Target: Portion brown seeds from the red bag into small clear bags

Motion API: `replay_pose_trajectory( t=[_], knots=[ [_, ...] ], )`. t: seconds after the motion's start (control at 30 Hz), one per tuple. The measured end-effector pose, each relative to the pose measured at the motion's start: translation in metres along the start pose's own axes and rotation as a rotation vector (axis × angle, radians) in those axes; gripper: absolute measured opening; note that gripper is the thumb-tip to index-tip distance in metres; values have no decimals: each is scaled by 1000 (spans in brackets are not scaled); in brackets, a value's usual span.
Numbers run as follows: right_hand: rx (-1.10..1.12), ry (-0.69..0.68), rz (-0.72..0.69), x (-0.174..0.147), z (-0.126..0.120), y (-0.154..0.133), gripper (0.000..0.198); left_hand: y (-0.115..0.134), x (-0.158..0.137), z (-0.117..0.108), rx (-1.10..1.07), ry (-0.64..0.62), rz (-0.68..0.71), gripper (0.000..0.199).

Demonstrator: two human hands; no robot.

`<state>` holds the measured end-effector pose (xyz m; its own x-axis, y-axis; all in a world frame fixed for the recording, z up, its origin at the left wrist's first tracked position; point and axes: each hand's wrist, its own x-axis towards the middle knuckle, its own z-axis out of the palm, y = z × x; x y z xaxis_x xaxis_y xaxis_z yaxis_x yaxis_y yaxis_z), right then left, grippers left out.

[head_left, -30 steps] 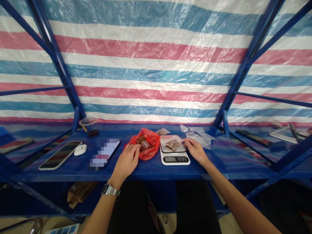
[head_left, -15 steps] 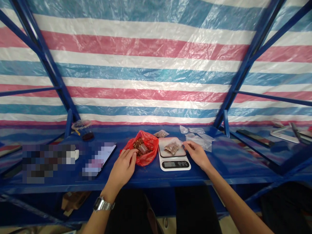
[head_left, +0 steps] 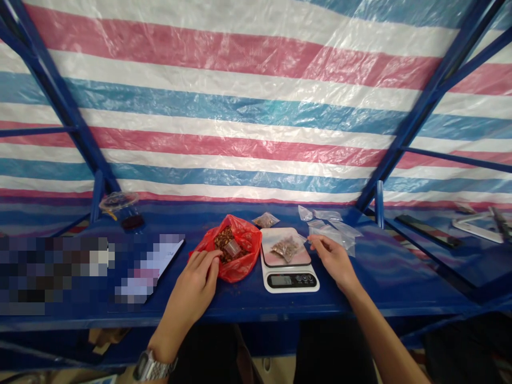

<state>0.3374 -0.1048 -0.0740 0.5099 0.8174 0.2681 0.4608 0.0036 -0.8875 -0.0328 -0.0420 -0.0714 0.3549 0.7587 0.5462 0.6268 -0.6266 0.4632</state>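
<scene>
My left hand (head_left: 196,280) is at the near left rim of a red plastic bag (head_left: 250,250), its fingers closed over the edge. Inside the bag lie brown nut-like pieces (head_left: 224,237) and a small clear packet (head_left: 232,248). Right of it stands a white digital scale (head_left: 266,285) with a lit display. On its plate rests a small clear plastic bag (head_left: 286,248) of brown bits. My right hand (head_left: 334,258) is at the plate's right edge, fingertips pinched at the clear bag's loose end. The fingers partly hide that contact.
Another filled packet (head_left: 266,220) lies behind the scale. Several clear bags (head_left: 332,232) are spread at the back right. A lidded plastic cup (head_left: 130,213) with dark liquid and a phone (head_left: 154,269) are at left. Blue posts (head_left: 380,205) rise from the blue shelf (head_left: 240,309).
The view has tilted down and come slightly nearer, so the shelf's things appear larger. Both hands keep nearly the same places at the red bag and the scale.
</scene>
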Motion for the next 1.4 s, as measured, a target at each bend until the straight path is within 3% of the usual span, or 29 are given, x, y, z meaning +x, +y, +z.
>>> replay_pose_trajectory(
  t=[0.63,0.73,0.9,0.97,1.07,1.17,1.27,1.4],
  knots=[
    [38,-121,5,-4,3,-6,53,-2,0,1,0,0,1,32],
    [76,-106,-24,-5,3,-8,53,2,3,-2,0,55,22,31],
    [151,31,-166,-7,2,-28,45,29,5,-14,-28,285,-46,32],
    [188,24,-232,-8,3,-50,41,48,6,-16,-118,338,-100,33],
    [229,-38,-325,-5,12,-95,36,78,10,-10,-417,310,-202,34],
    [224,-179,-409,3,32,-137,32,96,17,8,-747,290,-408,46],
    [146,-408,-433,14,61,-161,27,98,24,30,-968,287,-556,60],
    [9,-537,-492,25,100,-167,24,90,23,46,-1202,311,-679,70]
  ],
)
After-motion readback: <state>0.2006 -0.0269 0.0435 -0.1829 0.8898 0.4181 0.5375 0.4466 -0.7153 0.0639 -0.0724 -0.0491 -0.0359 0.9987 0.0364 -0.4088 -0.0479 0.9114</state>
